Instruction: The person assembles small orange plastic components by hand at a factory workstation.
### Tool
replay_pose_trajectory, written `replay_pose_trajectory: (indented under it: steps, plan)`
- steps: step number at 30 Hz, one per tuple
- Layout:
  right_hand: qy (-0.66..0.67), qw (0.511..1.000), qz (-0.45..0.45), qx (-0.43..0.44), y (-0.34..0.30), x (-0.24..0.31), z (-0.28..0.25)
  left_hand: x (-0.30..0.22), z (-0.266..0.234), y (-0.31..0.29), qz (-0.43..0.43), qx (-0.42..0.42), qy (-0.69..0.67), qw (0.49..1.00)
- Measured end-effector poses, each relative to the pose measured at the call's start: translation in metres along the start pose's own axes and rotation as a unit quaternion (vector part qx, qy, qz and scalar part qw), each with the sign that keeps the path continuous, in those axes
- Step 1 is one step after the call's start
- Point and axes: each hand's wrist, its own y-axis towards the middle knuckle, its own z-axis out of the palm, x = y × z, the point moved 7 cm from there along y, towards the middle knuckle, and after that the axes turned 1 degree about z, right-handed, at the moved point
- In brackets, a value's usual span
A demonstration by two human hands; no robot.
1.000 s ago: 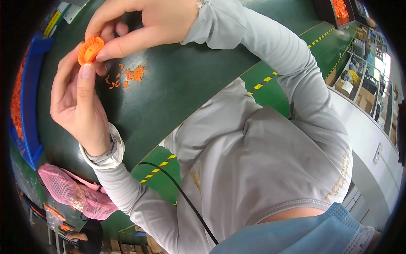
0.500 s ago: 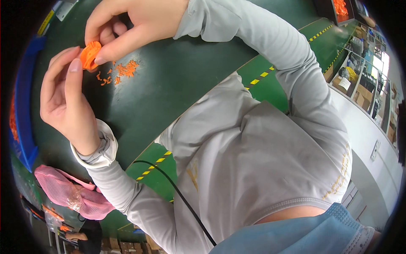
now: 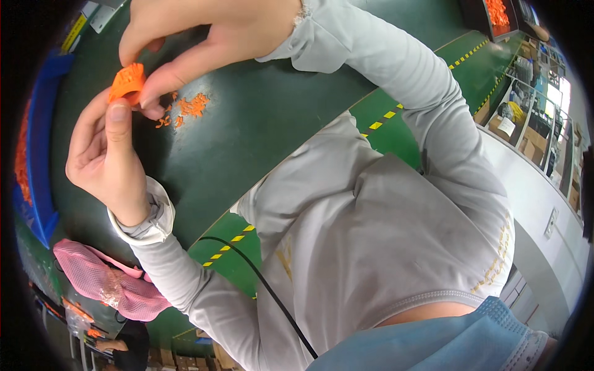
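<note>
A small orange ring-shaped plastic part (image 3: 127, 81) is held up over the dark green table (image 3: 247, 117), its hollow side turned toward me. My left hand (image 3: 106, 148) pinches its lower edge between thumb and fingers. From the upper right, my right hand (image 3: 204, 43) has its thumb and index finger against the part's other side. Beneath and to the right of the hands lies a loose scatter of orange scraps (image 3: 193, 106) on the table.
A blue bin (image 3: 43, 154) holding orange pieces stands along the left. Near it lies a pink mesh bag (image 3: 114, 281). A black cable (image 3: 266, 281) crosses in front of me. Far right, a dark tray (image 3: 495, 15) holds orange parts, with shelves (image 3: 532, 117) beyond.
The orange part has turned in my fingers, its opening now facing downward more. The right hand has shifted its grip and its fingers are more spread; the left moved slightly right.
</note>
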Motion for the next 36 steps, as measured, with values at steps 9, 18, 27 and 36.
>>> replay_pose_trajectory:
  steps: [9, 18, 27, 36]
  plan:
    - [-0.152, 0.98, -0.061, 0.113, 0.003, 0.009, 0.008, -0.003, 0.012, 0.001, -0.005, 0.041, -0.022, 0.999]
    - [-0.16, 0.97, -0.011, 0.182, 0.003, 0.013, 0.011, -0.007, 0.02, 0.005, 0.012, 0.012, -0.06, 0.998]
    - [-0.52, 0.61, 0.153, 0.578, 0.018, 0.007, 0.043, -0.014, 0.022, 0.006, 0.005, 0.004, -0.047, 0.999]
    - [-0.477, 0.679, 0.211, 0.517, 0.016, 0.006, 0.046, -0.007, 0.017, -0.001, -0.003, -0.002, -0.045, 0.999]
